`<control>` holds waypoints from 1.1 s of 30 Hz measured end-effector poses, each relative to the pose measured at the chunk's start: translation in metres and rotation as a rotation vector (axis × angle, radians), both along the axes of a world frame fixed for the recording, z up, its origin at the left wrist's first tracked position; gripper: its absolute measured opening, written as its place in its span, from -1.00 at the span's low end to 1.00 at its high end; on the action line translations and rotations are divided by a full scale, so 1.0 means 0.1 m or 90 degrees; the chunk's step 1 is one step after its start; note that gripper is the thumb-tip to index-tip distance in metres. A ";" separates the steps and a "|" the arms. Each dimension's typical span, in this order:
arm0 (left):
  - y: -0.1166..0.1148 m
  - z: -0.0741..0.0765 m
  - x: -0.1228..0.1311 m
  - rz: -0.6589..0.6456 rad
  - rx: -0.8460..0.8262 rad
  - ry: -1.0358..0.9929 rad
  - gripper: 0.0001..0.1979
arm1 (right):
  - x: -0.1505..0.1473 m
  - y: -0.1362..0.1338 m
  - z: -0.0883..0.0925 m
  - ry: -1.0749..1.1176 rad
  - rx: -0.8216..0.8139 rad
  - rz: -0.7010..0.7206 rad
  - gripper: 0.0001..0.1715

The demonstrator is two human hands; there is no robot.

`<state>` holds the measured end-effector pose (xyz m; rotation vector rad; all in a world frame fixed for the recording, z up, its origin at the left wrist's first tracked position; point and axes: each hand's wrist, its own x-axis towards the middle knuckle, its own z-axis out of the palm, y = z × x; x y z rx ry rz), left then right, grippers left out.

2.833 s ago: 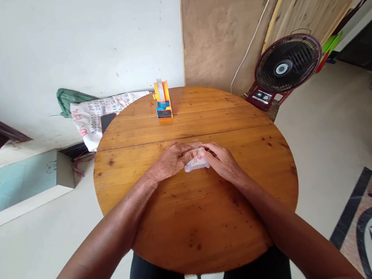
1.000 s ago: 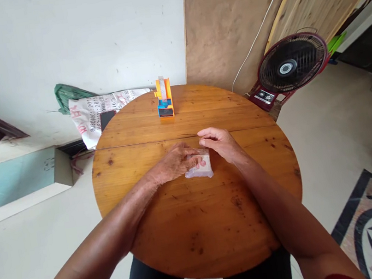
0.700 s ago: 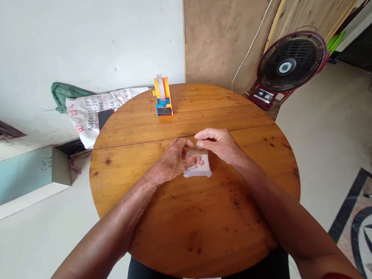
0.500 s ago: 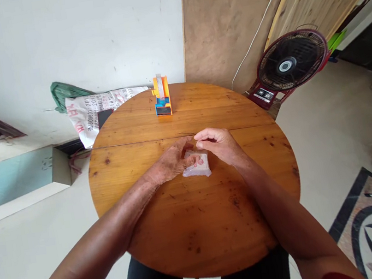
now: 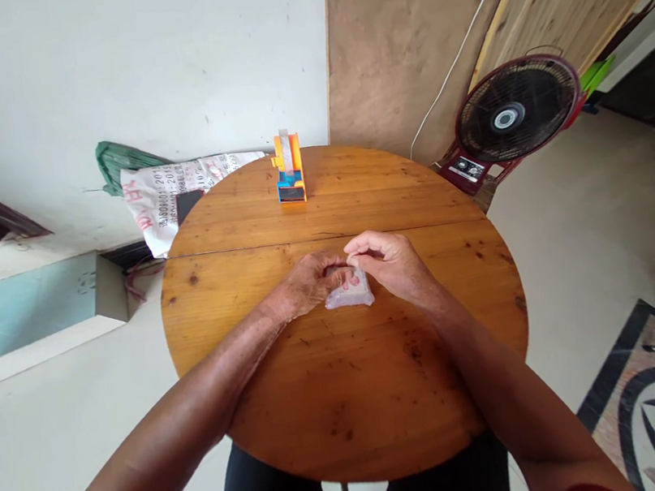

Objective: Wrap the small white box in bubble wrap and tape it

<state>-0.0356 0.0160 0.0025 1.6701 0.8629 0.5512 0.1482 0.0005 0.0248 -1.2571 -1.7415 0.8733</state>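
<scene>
1. Round wooden table, glossy planks with dark knots, bears a small packet at its middle.
2. Packet: clear, crinkly film, flat and roughly square, with pink print.
3. Left hand curls its fingers onto the packet's left side; right hand pinches the far edge between thumb and forefinger.
4. Slippery film likely wants a firm, low pinch, the left pinning it flat.
5. Far: an orange-and-blue plastic dispenser. Right: a round grilled fan.
</scene>
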 end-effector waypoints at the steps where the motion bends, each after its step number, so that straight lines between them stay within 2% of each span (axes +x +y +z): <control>1: 0.00 0.01 0.00 0.000 -0.003 -0.006 -0.71 | 0.00 -0.01 0.00 -0.005 -0.002 -0.001 -0.91; 7: -0.05 0.08 0.03 0.033 -0.015 0.001 -0.74 | 0.03 -0.07 0.03 -0.039 0.032 0.029 -0.88; 16: -0.04 0.09 0.02 0.060 -0.096 -0.026 -0.67 | 0.08 -0.17 0.01 -0.220 0.156 0.035 -0.76; 23: -0.03 0.17 -0.05 0.015 -0.069 0.022 -0.64 | 0.08 -0.17 0.03 -0.233 0.154 0.043 -0.76; 27: 0.00 0.15 -0.08 -0.006 -0.092 0.009 -0.57 | 0.08 -0.17 0.05 -0.244 0.144 0.049 -0.73; 33: 0.03 0.11 -0.10 -0.021 -0.097 -0.008 -0.65 | 0.14 -0.16 0.12 -0.330 0.216 0.112 -0.70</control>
